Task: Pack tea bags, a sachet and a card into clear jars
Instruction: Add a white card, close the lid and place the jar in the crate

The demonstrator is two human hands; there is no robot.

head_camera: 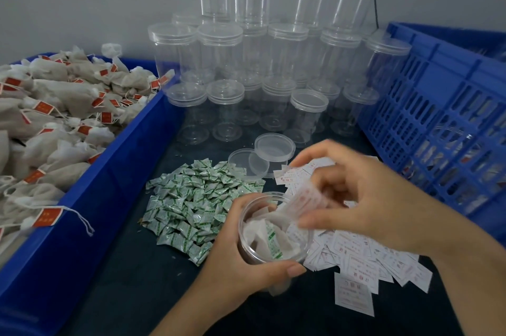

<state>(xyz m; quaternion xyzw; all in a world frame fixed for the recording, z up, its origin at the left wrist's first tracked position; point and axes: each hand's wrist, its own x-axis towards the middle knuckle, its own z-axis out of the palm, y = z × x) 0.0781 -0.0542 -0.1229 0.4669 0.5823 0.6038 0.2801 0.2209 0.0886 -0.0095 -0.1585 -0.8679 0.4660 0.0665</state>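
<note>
**Findings at the Packing Point**

The round clear plastic jar [243, 237] is gripped by the left hand [241, 267], fingers [290, 270] curled round its wall. A blurred white paper card [304, 198] is pinched over the jar's mouth by the right hand [364, 193]. White tea bags [256, 227] and a green-printed sachet [273, 246] are seen inside the jar.

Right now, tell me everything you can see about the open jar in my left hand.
The jar is clear plastic, round, lidless, its mouth tilted toward the camera. The left hand grips its wall, thumb across the near side. Inside lie white tea bags and a green-printed sachet. The right hand pinches a blurred card at its far rim. It is held above the dark table, beside the sachet pile and over the loose cards.
</note>
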